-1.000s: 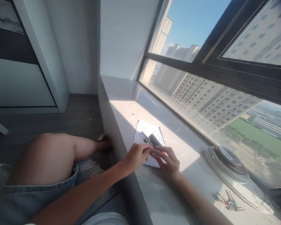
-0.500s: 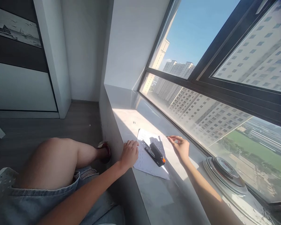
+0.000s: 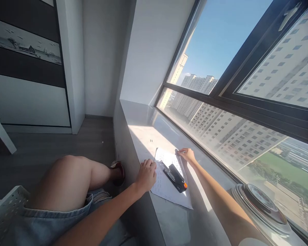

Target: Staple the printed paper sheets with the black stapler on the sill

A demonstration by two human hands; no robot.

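Opened up, not yet closed

Judged from how things lie, the work is partway along. On the pale grey stone windowsill (image 3: 169,222), the white, thin sheets of paper with dark writing (image 3: 162,188) are spread out flat, and on them the long black stapler with an orange piece at its near end (image 3: 178,178) lies opened. So the opening seems done; closing the stapler appears to be left. No staple can be made out in the paper, and whether the stapler is loaded is too small to tell.

Of the two bare hands, the left hand (image 3: 146,175) is at the left edge of the paper, fingers curled; whether it grips that edge or only rests there, I cannot tell. The right hand (image 3: 187,154) is at the far right corner, fingertips drawn together; what they pinch, if anything, is unclear. Neither hand is on the stapler.

The stapler slants from far left to near right. Its two long parts meet at the near end and stand apart toward the far end, the left one showing a greyish metal strip.

Smallest are two short dark slivers (image 3: 151,140), side by side beyond the paper.
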